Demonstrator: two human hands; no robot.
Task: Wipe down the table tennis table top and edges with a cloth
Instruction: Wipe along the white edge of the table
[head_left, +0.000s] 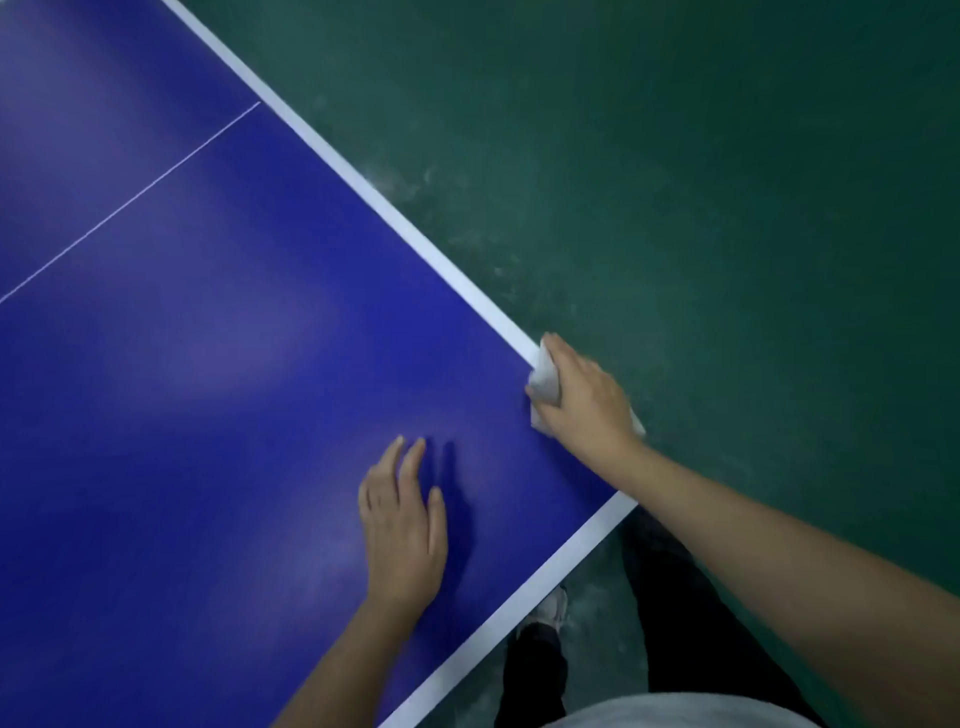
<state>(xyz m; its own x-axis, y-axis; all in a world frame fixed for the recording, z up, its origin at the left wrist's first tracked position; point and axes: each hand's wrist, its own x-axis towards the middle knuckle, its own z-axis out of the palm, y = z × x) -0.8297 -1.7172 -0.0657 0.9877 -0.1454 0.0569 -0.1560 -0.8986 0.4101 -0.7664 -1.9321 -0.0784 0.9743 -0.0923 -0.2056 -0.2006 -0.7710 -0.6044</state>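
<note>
We look down on a blue table tennis table (208, 364) with a smooth matt top, which fills the left and middle of the view and bears pale patches of reflected light; the markings on it are painted lines, a broad white side band (332, 156) running along its long edge, a broad white end band (519, 603) along the near edge, and a thin white centre line (130, 200) crossing the blue field. To the right of the table lies a dark green floor (727, 182), scuffed with pale smudges close to the side band. Below the near corner we see black trousers (670, 597), a light grey shirt hem (649, 714) at the bottom edge, and a pale shoe (553, 605) on the floor just under the end band. Our right hand (582, 400) reaches across that corner to the side band and grips a crumpled white cloth (545, 384), the fingers curled round it and their tips hidden; the cloth sits on the side band near the corner, with a small piece showing past the hand on the floor side. Our left hand (402, 540) rests palm down on the blue top near the end band, fingers straight and holding nothing, well apart from the cloth
</note>
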